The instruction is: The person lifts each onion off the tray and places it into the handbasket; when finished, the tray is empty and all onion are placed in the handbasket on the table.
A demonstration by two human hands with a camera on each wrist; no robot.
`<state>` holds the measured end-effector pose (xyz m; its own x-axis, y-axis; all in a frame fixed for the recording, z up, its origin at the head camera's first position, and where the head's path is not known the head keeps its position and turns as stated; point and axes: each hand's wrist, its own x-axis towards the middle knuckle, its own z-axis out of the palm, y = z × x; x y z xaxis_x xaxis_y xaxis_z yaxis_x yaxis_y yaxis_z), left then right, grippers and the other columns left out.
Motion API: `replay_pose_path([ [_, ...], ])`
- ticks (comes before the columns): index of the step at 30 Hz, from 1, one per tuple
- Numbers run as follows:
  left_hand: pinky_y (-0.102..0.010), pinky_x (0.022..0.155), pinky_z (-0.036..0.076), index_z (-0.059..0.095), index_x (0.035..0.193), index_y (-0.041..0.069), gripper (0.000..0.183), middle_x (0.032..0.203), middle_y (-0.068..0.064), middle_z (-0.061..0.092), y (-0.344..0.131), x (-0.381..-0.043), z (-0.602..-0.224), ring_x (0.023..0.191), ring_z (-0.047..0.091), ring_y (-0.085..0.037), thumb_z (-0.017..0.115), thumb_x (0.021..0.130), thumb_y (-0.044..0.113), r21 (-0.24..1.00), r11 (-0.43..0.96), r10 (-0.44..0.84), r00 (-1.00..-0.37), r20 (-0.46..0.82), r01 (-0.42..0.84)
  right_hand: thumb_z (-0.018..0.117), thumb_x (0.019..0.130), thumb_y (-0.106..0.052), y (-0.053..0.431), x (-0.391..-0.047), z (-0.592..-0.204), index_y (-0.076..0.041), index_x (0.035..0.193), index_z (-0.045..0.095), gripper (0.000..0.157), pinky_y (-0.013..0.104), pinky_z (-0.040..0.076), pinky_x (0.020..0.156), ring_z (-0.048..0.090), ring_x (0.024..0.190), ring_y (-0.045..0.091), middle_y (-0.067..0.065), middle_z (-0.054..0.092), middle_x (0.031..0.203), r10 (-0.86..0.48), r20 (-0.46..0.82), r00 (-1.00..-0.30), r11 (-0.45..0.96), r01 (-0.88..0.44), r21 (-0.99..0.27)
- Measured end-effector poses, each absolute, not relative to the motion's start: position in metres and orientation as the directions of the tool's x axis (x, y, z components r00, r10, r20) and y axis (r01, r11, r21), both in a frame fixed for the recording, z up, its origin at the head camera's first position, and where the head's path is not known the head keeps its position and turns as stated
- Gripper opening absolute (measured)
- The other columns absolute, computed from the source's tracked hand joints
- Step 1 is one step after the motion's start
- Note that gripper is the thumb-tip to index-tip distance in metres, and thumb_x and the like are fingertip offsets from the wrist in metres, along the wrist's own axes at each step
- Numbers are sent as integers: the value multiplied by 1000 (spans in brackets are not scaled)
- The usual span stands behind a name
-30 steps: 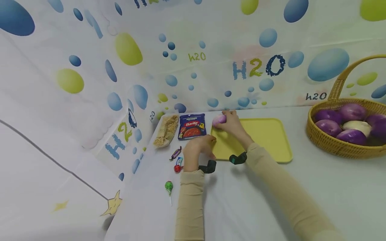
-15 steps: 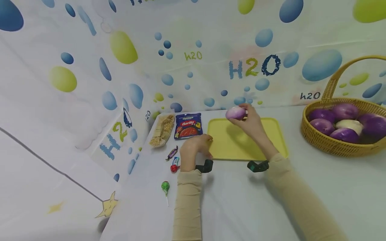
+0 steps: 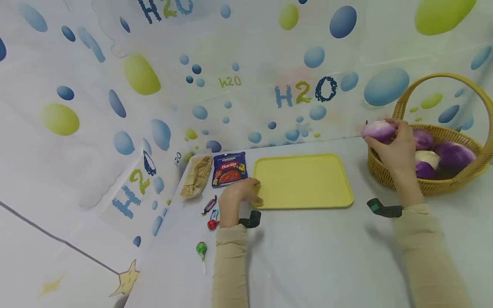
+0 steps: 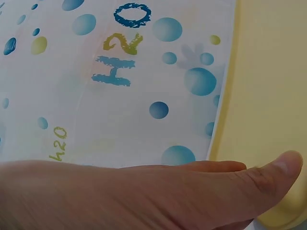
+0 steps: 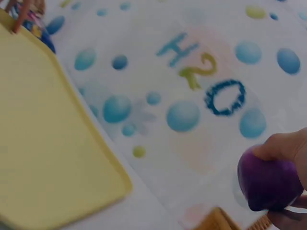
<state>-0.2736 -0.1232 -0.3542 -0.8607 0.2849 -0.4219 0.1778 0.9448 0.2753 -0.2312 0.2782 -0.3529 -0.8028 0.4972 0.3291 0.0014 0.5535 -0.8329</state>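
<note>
In the head view my right hand (image 3: 400, 147) grips a purple onion (image 3: 379, 131) above the left rim of a wicker basket (image 3: 385, 173). The right wrist view shows the thumb and fingers around this dark purple onion (image 5: 268, 179). Several more purple onions (image 3: 456, 157) and one whitish piece (image 3: 426, 158) lie in the basket, partly behind my hand. My left hand (image 3: 236, 194) rests at the left rim of a yellow tray (image 3: 304, 182), thumb and fingers apart. In the left wrist view its thumb reaches over the tray (image 4: 273, 115).
Behind the left hand lie a blue Barilla packet (image 3: 230, 169) and a clear bag of beige pieces (image 3: 197, 176). Nearer are a purple-wrapped candy (image 3: 209, 204), a red lollipop (image 3: 212, 224) and a green lollipop (image 3: 201, 249). A printed backdrop (image 3: 262, 51) stands behind the table.
My right hand has carried the onion from the tray's back left corner rightward to the basket. The left hand has stayed at the tray's left rim. The head view has turned right.
</note>
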Motion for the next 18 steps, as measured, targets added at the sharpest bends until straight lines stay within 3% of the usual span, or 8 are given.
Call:
replay_pose_path([
  [3, -53, 104, 32, 46, 140, 21, 66, 144, -3, 44, -134, -275, -352, 130, 39, -27, 72, 82, 39, 289, 941, 290, -862, -416, 177, 70, 81, -42, 291, -228, -348, -20, 144, 32, 77, 50, 23, 110, 32, 131, 30, 12, 31, 146, 552, 298, -779, 533, 55, -844],
  [7, -55, 103, 32, 46, 140, 23, 63, 143, -4, 44, -145, -276, -349, 129, 40, -27, 70, 84, 40, 314, 938, 275, -864, -421, 145, 69, 81, -45, 302, -226, -345, -27, 145, 31, 76, 48, 17, 113, 26, 134, 28, 12, 27, 147, 605, 262, -752, 505, 107, -856],
  [13, -54, 105, 31, 46, 141, 20, 61, 143, -5, 44, -148, -278, -348, 130, 39, -28, 66, 87, 42, 330, 927, 312, -857, -409, 180, 66, 83, -43, 318, -225, -351, -23, 147, 30, 75, 43, 16, 114, 19, 137, 26, 11, 22, 149, 631, 237, -739, 502, 156, -851],
  [18, -50, 106, 31, 44, 141, 17, 61, 143, -6, 45, -144, -281, -347, 132, 38, -27, 62, 89, 42, 315, 923, 338, -854, -396, 219, 63, 83, -33, 321, -227, -352, -19, 142, 41, 64, 35, 19, 113, 26, 134, 21, 8, 29, 145, 669, 295, -683, 508, 130, -851],
])
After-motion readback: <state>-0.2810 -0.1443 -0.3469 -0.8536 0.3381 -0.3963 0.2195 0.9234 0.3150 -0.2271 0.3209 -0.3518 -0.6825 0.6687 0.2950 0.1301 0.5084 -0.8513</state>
